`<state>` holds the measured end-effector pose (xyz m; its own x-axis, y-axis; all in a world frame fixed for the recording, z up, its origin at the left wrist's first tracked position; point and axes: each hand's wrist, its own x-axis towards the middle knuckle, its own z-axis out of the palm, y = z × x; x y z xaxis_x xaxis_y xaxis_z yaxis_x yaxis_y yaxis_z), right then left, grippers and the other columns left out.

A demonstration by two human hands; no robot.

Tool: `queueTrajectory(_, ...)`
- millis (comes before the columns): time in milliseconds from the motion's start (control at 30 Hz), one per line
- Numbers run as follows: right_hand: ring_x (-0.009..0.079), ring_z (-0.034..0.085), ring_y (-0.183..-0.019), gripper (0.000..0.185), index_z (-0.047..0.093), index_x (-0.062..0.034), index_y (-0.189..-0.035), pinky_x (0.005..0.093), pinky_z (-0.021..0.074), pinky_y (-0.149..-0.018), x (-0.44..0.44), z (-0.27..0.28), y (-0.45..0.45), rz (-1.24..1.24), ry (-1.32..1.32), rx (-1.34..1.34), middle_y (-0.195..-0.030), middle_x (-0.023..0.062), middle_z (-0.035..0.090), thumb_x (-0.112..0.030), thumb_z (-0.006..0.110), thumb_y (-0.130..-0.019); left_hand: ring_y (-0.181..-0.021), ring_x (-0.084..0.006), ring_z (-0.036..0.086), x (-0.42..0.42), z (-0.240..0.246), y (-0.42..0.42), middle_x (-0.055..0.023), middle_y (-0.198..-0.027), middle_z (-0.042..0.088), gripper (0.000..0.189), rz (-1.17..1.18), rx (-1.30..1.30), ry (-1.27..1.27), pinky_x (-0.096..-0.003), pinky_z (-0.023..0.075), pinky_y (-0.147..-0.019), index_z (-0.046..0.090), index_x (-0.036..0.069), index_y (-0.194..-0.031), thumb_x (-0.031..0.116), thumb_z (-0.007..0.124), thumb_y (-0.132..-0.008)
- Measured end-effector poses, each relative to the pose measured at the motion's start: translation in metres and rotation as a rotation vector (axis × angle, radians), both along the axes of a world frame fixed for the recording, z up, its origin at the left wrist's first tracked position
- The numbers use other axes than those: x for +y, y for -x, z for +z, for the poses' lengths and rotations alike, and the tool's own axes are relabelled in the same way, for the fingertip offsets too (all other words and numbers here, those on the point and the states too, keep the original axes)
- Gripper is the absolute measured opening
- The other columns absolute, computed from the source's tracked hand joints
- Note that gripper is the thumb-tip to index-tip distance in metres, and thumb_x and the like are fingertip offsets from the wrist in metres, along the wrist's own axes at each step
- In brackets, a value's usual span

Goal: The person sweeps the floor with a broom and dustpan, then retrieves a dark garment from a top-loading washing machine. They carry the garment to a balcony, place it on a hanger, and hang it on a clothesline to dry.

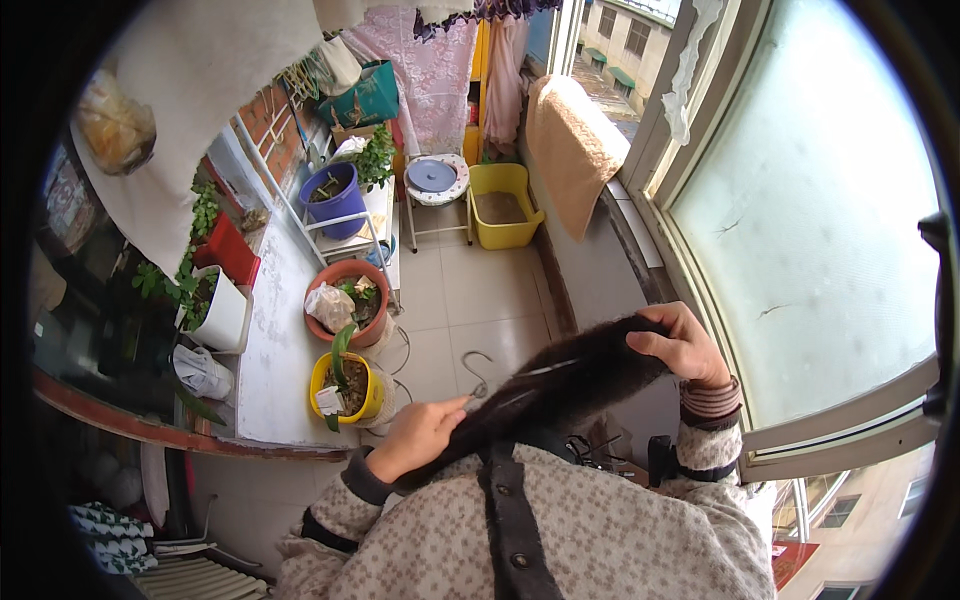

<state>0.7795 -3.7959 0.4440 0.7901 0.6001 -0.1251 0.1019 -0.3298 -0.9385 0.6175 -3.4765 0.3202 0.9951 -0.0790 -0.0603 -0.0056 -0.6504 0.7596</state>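
A dark brown, furry piece [559, 375], perhaps a fur collar or garment, stretches slantwise in front of my chest. My right hand [686, 345] grips its upper right end, thumb on top. At its lower left end is my left hand [420, 439], the index finger pointing along the base of a metal hanger hook [478, 367]. The hook sticks up beyond the fur; the rest of the hanger is hidden. Whether my left fingers close on the fur or the hanger is hard to see.
An open frosted window [810, 247] stands at my right, with a peach towel [570, 142] over the sill. Potted plants, including a yellow pot [375, 397] and a terracotta pot [315, 285], line the left. Farther off are a stool [439, 196] and a yellow tub [506, 236] on the tiled floor [487, 289].
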Motion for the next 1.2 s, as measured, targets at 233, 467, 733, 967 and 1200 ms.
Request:
queueTrajectory(233,0.0037,0.044,-0.062,0.016,0.059,0.0011,-0.078,0.0242,0.0361,-0.051,0.051,-0.028,0.055,0.088,-0.265,-0.043,-0.065,-0.0034,0.053,-0.010,0.064,-0.088,-0.087,-0.0108,0.062,-0.002,-0.053,-0.004,-0.0119,-0.092,0.070,0.029,0.109,0.103,0.258,-0.0261,0.0478,-0.080,0.063,-0.005,-0.116,0.013,0.056,-0.095)
queueTrajectory(467,0.0403,0.063,-0.076,0.031,0.058,0.0009,-0.096,0.0481,0.0509,-0.071,0.080,-0.155,0.059,0.367,0.393,-0.506,-0.072,0.0223,0.061,-0.023,0.064,-0.078,-0.079,-0.0049,0.056,-0.011,-0.046,0.001,0.0006,-0.086,0.067,0.019,0.283,0.064,0.658,-0.0198,0.0433,-0.073,0.070,-0.006,-0.094,0.011,0.061,-0.092)
queueTrajectory(733,0.0303,0.069,-0.087,0.025,0.068,0.0013,-0.104,0.0347,0.0540,-0.079,-0.006,-0.187,-0.014,-0.071,0.021,0.046,-0.092,0.0203,0.070,-0.016,0.060,-0.088,-0.075,-0.0061,0.056,-0.002,-0.028,0.024,-0.0023,-0.081,0.067,0.020,0.391,0.067,0.559,-0.0214,0.0437,-0.070,0.069,-0.006,-0.087,0.012,0.062,-0.092)
queueTrajectory(967,0.0399,0.055,-0.115,0.052,0.056,-0.0074,-0.129,0.0403,0.0442,-0.101,0.035,-0.243,-0.091,-0.178,0.036,-0.656,-0.126,0.0230,0.058,0.004,0.057,-0.079,-0.070,-0.0060,0.055,0.018,-0.010,0.045,-0.0011,-0.076,0.067,0.019,0.364,0.055,0.441,-0.0217,0.0436,-0.066,0.069,-0.006,-0.084,0.012,0.064,-0.090)
queueTrajectory(1200,0.0397,0.063,-0.089,0.025,0.062,-0.0031,-0.103,0.0429,0.0498,-0.078,0.086,-0.250,-0.078,-0.044,0.067,-0.385,-0.091,0.0242,0.065,0.001,0.057,-0.079,-0.073,-0.0081,0.061,0.043,-0.014,0.067,-0.0045,-0.079,0.070,0.019,0.373,0.098,0.372,-0.0231,0.0472,-0.069,0.070,-0.006,-0.087,0.012,0.066,-0.089)
